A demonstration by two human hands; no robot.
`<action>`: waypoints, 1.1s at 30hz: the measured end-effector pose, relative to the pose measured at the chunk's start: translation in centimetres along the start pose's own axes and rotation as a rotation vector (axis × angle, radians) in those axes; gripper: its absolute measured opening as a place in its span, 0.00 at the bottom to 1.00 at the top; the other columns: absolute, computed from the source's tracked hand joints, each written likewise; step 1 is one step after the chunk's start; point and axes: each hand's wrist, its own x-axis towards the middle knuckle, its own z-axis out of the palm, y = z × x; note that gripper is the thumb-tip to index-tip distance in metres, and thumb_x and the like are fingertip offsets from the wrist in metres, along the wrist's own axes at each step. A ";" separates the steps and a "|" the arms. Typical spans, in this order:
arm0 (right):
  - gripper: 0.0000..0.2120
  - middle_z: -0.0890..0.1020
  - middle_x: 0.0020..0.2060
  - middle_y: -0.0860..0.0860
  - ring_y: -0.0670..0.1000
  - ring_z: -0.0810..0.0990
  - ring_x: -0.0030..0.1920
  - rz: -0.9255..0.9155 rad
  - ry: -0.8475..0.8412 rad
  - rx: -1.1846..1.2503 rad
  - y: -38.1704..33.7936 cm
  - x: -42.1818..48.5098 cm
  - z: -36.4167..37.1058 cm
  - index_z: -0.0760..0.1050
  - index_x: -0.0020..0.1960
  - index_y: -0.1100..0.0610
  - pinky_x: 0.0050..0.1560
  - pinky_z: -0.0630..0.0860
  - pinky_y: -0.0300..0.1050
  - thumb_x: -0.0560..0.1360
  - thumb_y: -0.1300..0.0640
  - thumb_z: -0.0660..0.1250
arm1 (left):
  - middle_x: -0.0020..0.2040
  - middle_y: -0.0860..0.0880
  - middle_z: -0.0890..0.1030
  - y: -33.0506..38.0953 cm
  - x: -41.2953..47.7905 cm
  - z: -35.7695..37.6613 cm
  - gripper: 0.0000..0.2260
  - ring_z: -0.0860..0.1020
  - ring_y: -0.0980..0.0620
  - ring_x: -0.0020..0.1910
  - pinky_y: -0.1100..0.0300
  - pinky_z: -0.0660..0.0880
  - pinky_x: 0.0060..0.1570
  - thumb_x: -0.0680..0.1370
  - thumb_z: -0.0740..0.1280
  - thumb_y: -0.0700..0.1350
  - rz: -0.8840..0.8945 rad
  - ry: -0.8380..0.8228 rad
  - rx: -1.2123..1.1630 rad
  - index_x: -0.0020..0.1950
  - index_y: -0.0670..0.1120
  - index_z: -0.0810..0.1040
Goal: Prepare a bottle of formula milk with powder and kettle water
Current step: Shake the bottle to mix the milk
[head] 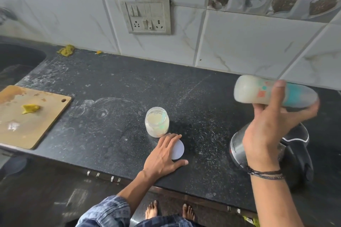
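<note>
While the person stands barefoot at the dark counter, the right hand is raised in the air above the kettle; its fingers and thumb are curled round the feeding bottle, which lies on its side, base to the left, teal collar and clear cap to the right. The bottle looks milky inside and is blurred; small orange and teal squares are printed on it, but I cannot read any words there. The left hand rests flat on the counter, fingers straight and spread, partly covering a round white lid; it grasps nothing. Just behind this hand stands the open powder jar with a pale green scoop inside. On the steel side of the kettle small letters run vertically; they seem to read MILTON. At the far left lies a wooden cutting board with a yellow scrap on it; a switch panel is on the tiled wall.
</note>
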 end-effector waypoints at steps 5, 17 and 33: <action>0.36 0.76 0.69 0.58 0.51 0.82 0.59 0.009 -0.102 -0.086 0.1 -0.8 0.0 0.60 0.74 0.52 0.62 0.80 0.63 0.75 0.57 0.79 | 0.79 0.54 0.62 -0.1 0.1 0.0 0.44 0.55 0.54 0.79 0.57 0.54 0.78 0.74 0.63 0.75 0.010 -0.009 -0.002 0.82 0.52 0.58; 0.38 0.75 0.68 0.56 0.50 0.82 0.61 -0.022 -0.031 -0.001 0.5 -0.8 0.5 0.55 0.76 0.55 0.61 0.81 0.62 0.77 0.57 0.77 | 0.79 0.53 0.63 0.0 0.1 0.0 0.44 0.55 0.53 0.79 0.59 0.52 0.78 0.73 0.64 0.75 0.002 -0.001 -0.015 0.82 0.51 0.59; 0.39 0.78 0.66 0.51 0.48 0.83 0.60 -0.017 -0.018 -0.007 0.8 -0.5 0.1 0.56 0.76 0.54 0.57 0.83 0.59 0.76 0.55 0.78 | 0.79 0.53 0.63 -0.1 0.0 0.1 0.44 0.55 0.54 0.79 0.57 0.55 0.77 0.73 0.65 0.75 0.001 0.006 -0.017 0.82 0.52 0.58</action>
